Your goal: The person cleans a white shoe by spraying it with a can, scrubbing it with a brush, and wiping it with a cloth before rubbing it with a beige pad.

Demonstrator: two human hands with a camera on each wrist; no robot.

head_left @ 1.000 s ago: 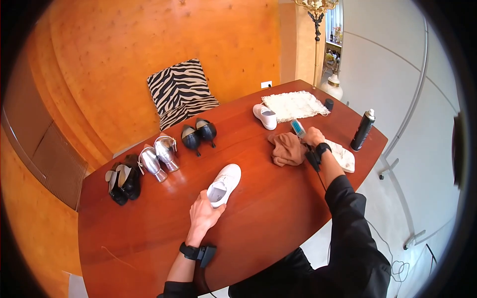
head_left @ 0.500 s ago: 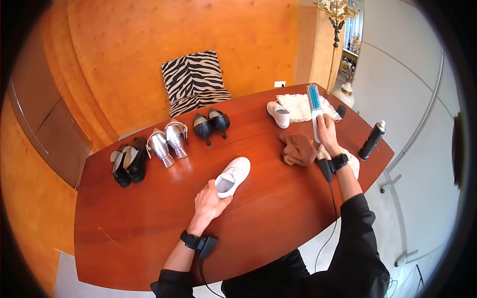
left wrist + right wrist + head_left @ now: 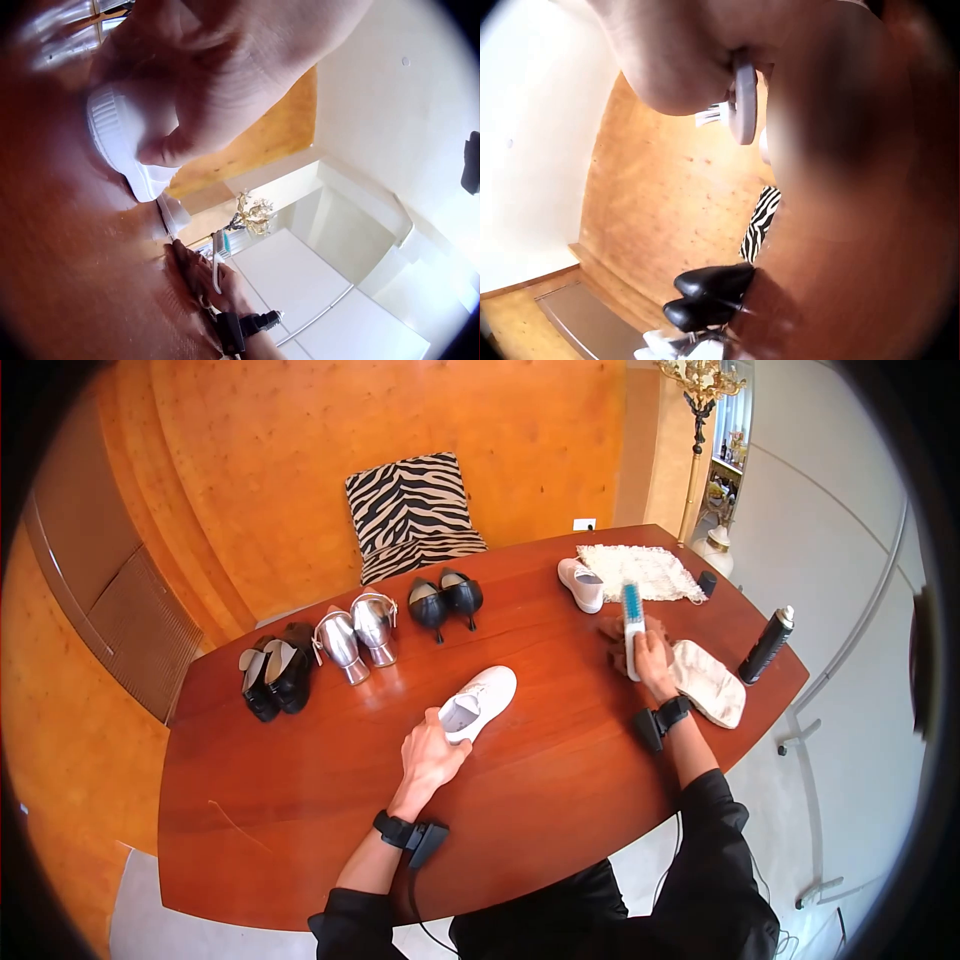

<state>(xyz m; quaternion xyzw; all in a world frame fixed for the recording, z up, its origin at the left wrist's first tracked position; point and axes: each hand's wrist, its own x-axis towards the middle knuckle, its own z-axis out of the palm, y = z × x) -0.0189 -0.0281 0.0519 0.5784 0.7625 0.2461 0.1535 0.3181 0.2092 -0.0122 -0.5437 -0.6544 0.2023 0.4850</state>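
On the table's near half lies a white lace-up sneaker (image 3: pixel 485 700), toe pointing away to the right. My left hand (image 3: pixel 432 755) grips it at the heel, thumb along one side; the left wrist view shows the ribbed white sole edge (image 3: pixel 109 127) under the fingers. Bristles up, a brush (image 3: pixel 632 635) with blue bristles and a white handle is held in my right hand (image 3: pixel 655 663). A crumpled brown cloth (image 3: pixel 612 628) is partly hidden behind that hand and the brush. Just right of the hand rests an off-white cloth pad (image 3: pixel 710 685).
The other white sneaker (image 3: pixel 580 585) stands at the back beside a cream fringed cloth (image 3: pixel 645 572) and a black cap (image 3: pixel 707 582). A black spray can (image 3: pixel 767 645) is near the right edge. Silver heels (image 3: pixel 358 635), black heels (image 3: pixel 446 600) and black shoes (image 3: pixel 275 678) line the left back.
My right hand lifted the brush upright over the fringed cloth, then lowered it in front of the brown cloth. My left hand keeps its hold on the sneaker. The head view has shifted slightly.
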